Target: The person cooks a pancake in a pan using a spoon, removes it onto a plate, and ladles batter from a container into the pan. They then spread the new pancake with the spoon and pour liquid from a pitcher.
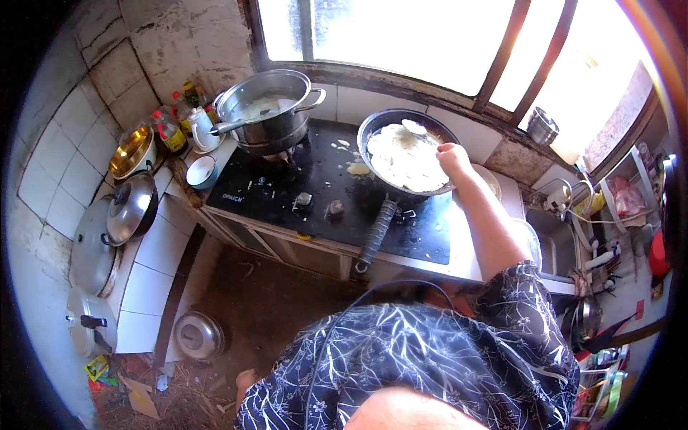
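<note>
My right hand is closed over the right rim of a dark frying pan. Its fingers pinch the handle end of a metal spoon, whose bowl rests on pale, flat pieces of food that fill the pan. The pan sits on the right part of a black gas stove, with its dark ridged handle pointing towards me. My left hand does not show. Some bare skin at the bottom edge cannot be made out clearly.
A large steel pot with a utensil inside stands on the left burner. Beside it are a white jug, bottles and a light blue bowl. Lidded pans line the left ledge. A sink lies right; a lidded pot is on the floor.
</note>
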Motion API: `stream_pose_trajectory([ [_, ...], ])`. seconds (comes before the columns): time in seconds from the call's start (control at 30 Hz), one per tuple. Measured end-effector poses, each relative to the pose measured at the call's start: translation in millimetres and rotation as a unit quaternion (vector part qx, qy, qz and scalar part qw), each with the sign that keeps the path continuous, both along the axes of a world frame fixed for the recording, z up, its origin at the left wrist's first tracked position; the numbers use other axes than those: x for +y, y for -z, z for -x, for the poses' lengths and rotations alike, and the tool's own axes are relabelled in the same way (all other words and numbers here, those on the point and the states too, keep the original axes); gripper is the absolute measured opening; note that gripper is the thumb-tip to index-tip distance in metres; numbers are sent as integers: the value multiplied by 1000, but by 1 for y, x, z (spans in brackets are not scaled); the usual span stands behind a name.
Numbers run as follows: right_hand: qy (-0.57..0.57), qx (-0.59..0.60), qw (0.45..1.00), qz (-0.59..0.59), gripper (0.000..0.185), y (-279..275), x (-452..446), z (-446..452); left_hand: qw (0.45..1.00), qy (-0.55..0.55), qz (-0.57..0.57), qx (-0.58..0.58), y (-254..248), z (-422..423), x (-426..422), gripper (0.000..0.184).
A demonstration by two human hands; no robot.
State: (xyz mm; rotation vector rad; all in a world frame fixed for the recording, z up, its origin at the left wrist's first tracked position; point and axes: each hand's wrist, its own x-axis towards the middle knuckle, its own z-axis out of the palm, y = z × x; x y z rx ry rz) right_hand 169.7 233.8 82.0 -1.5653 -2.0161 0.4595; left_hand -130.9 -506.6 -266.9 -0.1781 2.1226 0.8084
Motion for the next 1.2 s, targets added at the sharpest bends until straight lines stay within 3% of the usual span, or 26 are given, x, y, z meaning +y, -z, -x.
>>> stream_pose_trajectory([
  [0.03, 1, -17, 1000, 2, 23, -3, -11, 10, 1000, 0, 0, 0, 0, 3, -2, 17],
  [0.1, -4, -59, 998, 7, 23, -5, -29, 28, 966, 225, 30, 124, -4, 7, -7, 16],
  [0.2, -17, -82, 996, 14, 24, -26, -71, 38, 793, 531, 64, 291, 6, 16, -16, 16],
  [0.23, -44, -80, 995, 28, 24, -29, -77, 35, 794, 532, 63, 289, 19, 21, -20, 16],
  [0.3, -80, -69, 992, 62, 26, -49, -97, 23, 961, 264, 8, 87, 54, 27, -29, 16],
  [0.33, -110, -89, 989, 48, 26, -58, -97, 12, 961, 267, 11, 79, 45, 21, -27, 16],
  [0.37, -111, -84, 987, 75, 25, -72, -101, 3, 997, 56, -46, 4, 41, 18, -24, 16],
  [0.4, -111, -79, 985, 102, 24, -82, -101, -5, 980, -159, -97, -69, 21, 9, -9, 17],
  [0.43, -96, -39, 989, 105, 23, -78, -93, -13, 979, -190, -63, -42, 16, 2, 1, 17],
  [0.47, -79, 3, 991, 111, 23, -74, -87, -20, 980, -184, -58, -45, 27, 5, -8, 17],
  [0.57, -51, -27, 997, 57, 25, -57, -70, -17, 984, -96, -132, -75, 34, 24, -9, 16],
  [0.63, -20, -48, 998, 35, 27, -54, -74, -5, 992, 103, -75, -11, 27, 35, -3, 16],
  [0.67, -21, -59, 997, 39, 26, -54, -80, 4, 991, 105, -77, -10, 31, 37, 2, 16],
  [0.73, -42, -79, 993, 77, 25, -53, -87, 13, 988, -110, -100, -42, 35, 37, 13, 16],
  [0.8, -43, -67, 994, 78, 25, -56, -103, 12, 988, -107, -98, -48, 30, 39, 21, 16],
  [1.0, -101, -203, 971, 76, 24, -112, -133, -19, 987, -111, -86, -77, 25, 38, 35, 17],
  [1.2, -20, -209, 977, 35, 24, -129, -125, -43, 990, -100, -74, -62, 40, 42, 26, 16],
])
